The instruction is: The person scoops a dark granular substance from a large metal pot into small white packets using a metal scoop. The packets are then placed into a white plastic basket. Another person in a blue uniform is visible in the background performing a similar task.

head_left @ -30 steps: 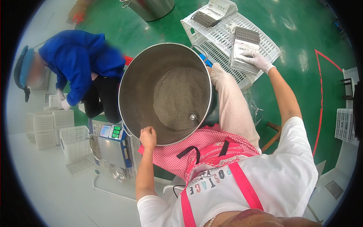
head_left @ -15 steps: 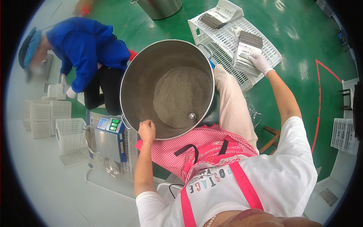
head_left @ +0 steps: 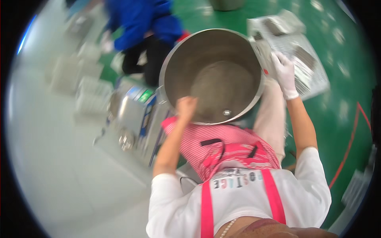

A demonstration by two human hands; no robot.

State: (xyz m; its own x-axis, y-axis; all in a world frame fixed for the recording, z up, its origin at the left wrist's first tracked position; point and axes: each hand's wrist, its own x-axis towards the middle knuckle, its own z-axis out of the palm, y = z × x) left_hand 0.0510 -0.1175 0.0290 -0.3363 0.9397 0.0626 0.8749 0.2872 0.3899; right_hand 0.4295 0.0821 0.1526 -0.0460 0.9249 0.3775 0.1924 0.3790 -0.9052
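Note:
A large round metal pot (head_left: 171, 51) stands in front of me with a heap of grey-brown powder (head_left: 216, 85) inside. A small shiny metal scoop (head_left: 227, 113) rests at the powder's near edge. My bare left hand (head_left: 186, 108) is curled closed over the pot's near-left rim; whether it holds anything is hidden. My right hand (head_left: 284, 73), in a white glove, grips a flat pale pouch (head_left: 262, 55) with a red dot, beside the pot's right rim. A stack of patterned pouches (head_left: 304, 59) lies just right of that hand on an upturned white plastic crate (head_left: 315, 85).
Another pile of pouches (head_left: 283, 23) sits at the crate's far end. A weighing scale (head_left: 135, 109) with a lit green display stands left of the pot. Beyond it are white baskets (head_left: 93, 95) and a co-worker in blue (head_left: 135, 23). A second metal pot (head_left: 227, 4) is at the back.
My right hand has lifted a pouch from the stack and brought it left to the pot's rim. My left hand stays closed at the rim. The whole view has shifted and blurred.

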